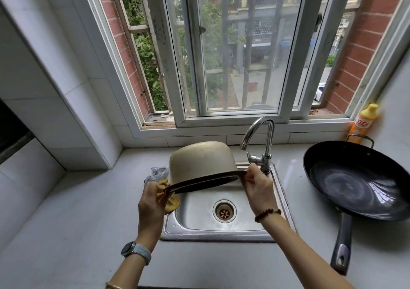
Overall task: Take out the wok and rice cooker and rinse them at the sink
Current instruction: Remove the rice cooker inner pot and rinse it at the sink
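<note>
rice cooker pot [199,160] inverted, left hand [153,202] and right hand [258,188] grip grasping rim, bottle [363,122] labelled 立白

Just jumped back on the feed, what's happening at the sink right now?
A person holds the rice cooker pot upside down and tilted above the sink, left grip and right grip pinching opposite sides of its rim. No water can be seen running from the faucet. The wok sits on the counter to the right, its inside looking wet. A yellow cloth lies at the sink's left edge.
</note>
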